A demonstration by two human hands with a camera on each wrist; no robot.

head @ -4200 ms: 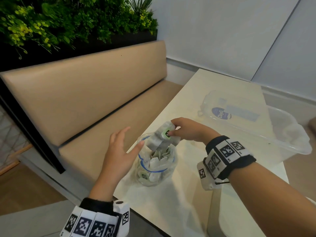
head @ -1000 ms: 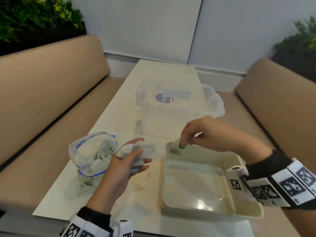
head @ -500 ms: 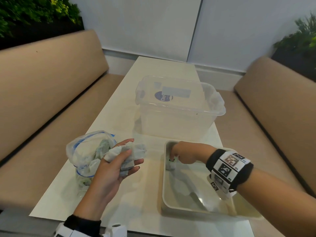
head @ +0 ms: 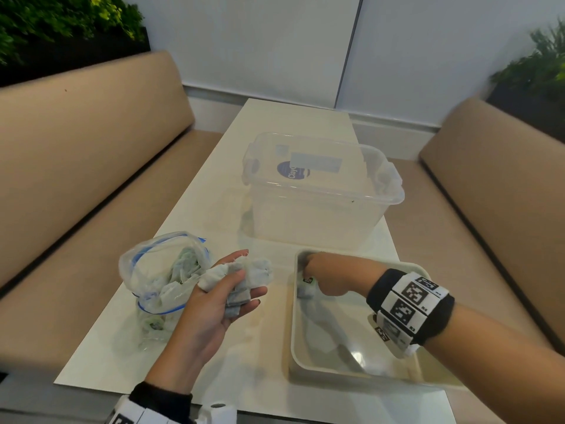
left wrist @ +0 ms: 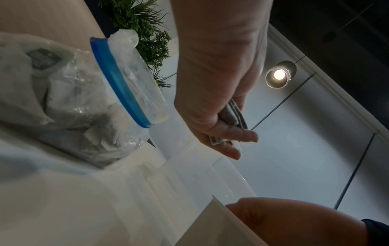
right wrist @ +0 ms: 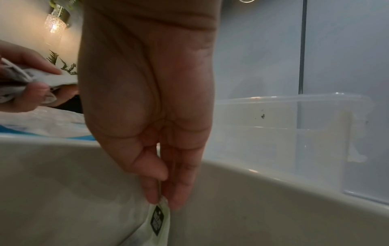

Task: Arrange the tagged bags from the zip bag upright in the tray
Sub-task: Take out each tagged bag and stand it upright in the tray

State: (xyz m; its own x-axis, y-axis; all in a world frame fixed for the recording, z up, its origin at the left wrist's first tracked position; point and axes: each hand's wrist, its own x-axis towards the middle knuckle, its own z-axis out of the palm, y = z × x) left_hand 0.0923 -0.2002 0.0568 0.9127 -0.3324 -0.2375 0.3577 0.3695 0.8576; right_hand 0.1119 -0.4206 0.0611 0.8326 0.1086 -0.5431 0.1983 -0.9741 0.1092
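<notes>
A: Tagged bag (head: 306, 286) first: in the head view, where is it now?

B: Low in the upper-left corner of the tray (head: 351, 370), right of centre in the frame. The right hand (head: 328, 278) pinches its top edge. A second ago that hand held it above the tray's rim; now it is down inside against the wall, so the first bag is nearly placed.

A: And the left hand (head: 214, 298)?

B: Left of centre, palm up, fingers curled round a bundle of bags (head: 244, 280), as it was a second ago. The zip bag (head: 159, 270) stands open beside it on the surface (head: 260, 347).

A: Left wrist view?

B: Zip bag at the left with its blue seal, more bags inside; fingers (left wrist: 242, 134) closed on the bundle at centre.

A: Right wrist view?

B: Thumb and fingers (right wrist: 153, 191) nip the bag's top, tag showing at bottom centre, bag hanging upright beside the tray wall. Likely release comes next; whether it stands unaided cannot be told.
</notes>
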